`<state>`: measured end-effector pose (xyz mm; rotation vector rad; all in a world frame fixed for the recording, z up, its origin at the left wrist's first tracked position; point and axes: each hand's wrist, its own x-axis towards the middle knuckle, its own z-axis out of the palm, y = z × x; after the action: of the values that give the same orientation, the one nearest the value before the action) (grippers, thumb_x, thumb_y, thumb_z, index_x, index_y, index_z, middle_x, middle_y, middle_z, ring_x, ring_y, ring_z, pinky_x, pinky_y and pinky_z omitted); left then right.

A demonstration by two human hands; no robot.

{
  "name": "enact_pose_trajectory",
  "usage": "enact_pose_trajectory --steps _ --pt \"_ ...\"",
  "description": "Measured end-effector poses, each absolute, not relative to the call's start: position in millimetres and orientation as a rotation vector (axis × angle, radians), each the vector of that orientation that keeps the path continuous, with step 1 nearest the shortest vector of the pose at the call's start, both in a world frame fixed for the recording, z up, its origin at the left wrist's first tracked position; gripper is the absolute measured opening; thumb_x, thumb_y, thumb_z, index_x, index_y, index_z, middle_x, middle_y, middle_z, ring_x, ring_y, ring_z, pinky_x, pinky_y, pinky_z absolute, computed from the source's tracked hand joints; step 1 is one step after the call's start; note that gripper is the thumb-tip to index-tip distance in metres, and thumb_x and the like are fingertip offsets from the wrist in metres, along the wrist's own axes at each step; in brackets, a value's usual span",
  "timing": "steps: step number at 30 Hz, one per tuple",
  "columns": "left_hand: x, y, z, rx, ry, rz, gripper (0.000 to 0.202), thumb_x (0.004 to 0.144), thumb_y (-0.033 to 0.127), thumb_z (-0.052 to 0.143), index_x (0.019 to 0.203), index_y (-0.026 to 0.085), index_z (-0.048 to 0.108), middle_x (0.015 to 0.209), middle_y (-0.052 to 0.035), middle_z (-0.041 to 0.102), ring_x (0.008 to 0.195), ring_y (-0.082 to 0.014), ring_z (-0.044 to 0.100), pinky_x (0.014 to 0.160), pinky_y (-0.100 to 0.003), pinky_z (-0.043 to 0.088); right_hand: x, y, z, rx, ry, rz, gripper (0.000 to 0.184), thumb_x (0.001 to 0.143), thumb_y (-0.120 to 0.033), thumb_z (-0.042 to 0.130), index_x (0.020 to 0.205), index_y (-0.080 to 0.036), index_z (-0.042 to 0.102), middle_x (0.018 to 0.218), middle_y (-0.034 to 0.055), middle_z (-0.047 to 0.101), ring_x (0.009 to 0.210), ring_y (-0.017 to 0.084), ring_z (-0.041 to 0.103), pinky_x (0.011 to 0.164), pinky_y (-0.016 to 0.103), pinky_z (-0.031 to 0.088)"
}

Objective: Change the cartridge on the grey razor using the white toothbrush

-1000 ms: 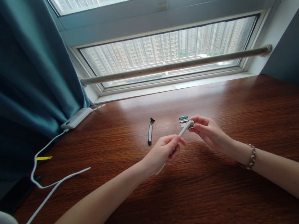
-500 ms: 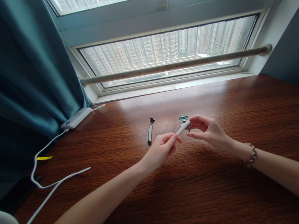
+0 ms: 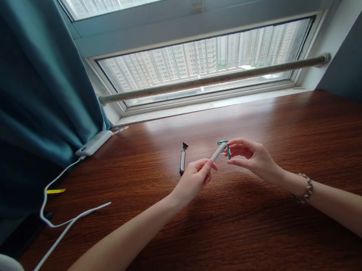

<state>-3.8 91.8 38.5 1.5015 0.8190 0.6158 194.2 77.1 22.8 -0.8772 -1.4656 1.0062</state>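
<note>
My left hand is closed round the lower part of a slim white handle, which slants up to the right. A row of short dark teeth or bristles shows under its tip; I cannot tell its exact kind. My right hand has thumb and fingers curved round a small green-edged piece, upright between the fingertips, like a razor cartridge. The white tip is right beside this piece; contact is unclear. Just behind it lies a green-edged item, partly hidden. To the left, a razor with a grey-and-black handle rests on the table.
The brown wooden table reaches back to a window with a horizontal pipe. At the left are a white power bank-like box, white cable, a yellow strip and a blue curtain.
The white handle has turned slightly, so the teeth under its tip now show. The green edge of the piece at my right fingertips has come into view. Both hands have barely moved.
</note>
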Motion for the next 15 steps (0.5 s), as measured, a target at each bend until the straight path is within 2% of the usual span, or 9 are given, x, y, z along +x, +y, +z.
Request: enact_pose_trajectory --steps 2,4,5,7,10,15 --pt "-3.8 91.9 38.6 1.465 0.828 0.649 0.034 0.083 0.045 0.039 0.082 0.013 0.052 0.047 0.0052 0.033 0.041 -0.0045 0.027 0.04 -0.017 0.019 192.4 75.1 25.0 -0.899 -1.382 1.173 0.044 0.065 -0.024 0.072 0.103 -0.02 0.05 0.085 0.0043 0.063 0.072 0.018 0.062 0.064 0.03 0.052" --pt "-3.7 91.6 38.8 1.436 0.83 0.679 0.034 0.083 0.045 0.039 0.082 0.013 0.051 0.048 0.0053 0.033 0.041 -0.0043 0.026 0.039 -0.017 0.019 190.6 73.6 26.6 -0.937 -1.247 1.34 0.047 0.066 -0.025 0.071 0.106 -0.022 0.047 0.081 0.0036 0.063 0.056 0.014 0.06 0.049 0.024 0.049" --pt "-3.7 91.3 38.9 1.425 0.829 0.692 0.034 0.083 0.045 0.039 0.082 0.013 0.051 0.048 0.0052 0.033 0.041 -0.0042 0.026 0.039 -0.017 0.019 189.8 73.1 26.9 -0.946 -1.172 1.41 0.05 0.065 -0.025 0.072 0.107 -0.022 0.045 0.081 0.0036 0.063 0.053 0.013 0.06 0.046 0.022 0.047" --pt "-3.9 91.0 39.1 1.399 0.825 0.708 0.034 0.083 0.045 0.04 0.083 0.013 0.052 0.048 0.0053 0.032 0.04 -0.0041 0.025 0.038 -0.017 0.018 188.6 72.7 26.4 -0.939 -1.038 1.506 0.053 0.063 -0.024 0.073 0.108 -0.022 0.044 0.081 0.0042 0.064 0.058 0.014 0.062 0.052 0.021 0.049" --pt "-4.1 91.0 39.5 1.364 0.819 0.709 0.035 0.082 0.046 0.04 0.084 0.013 0.052 0.048 0.0054 0.031 0.04 -0.0039 0.024 0.037 -0.017 0.016 188.3 73.5 23.6 -0.899 -0.93 1.571 0.055 0.061 -0.02 0.075 0.106 -0.022 0.045 0.086 0.0053 0.064 0.076 0.018 0.064 0.07 0.026 0.051" --pt "-4.0 91.2 39.5 1.352 0.816 0.697 0.034 0.082 0.046 0.041 0.084 0.013 0.051 0.049 0.0054 0.032 0.039 -0.0034 0.023 0.037 -0.016 0.016 189.4 75.3 20.4 -0.858 -0.917 1.575 0.053 0.06 -0.019 0.075 0.105 -0.022 0.048 0.093 0.0063 0.063 0.09 0.022 0.06 0.087 0.034 0.045"
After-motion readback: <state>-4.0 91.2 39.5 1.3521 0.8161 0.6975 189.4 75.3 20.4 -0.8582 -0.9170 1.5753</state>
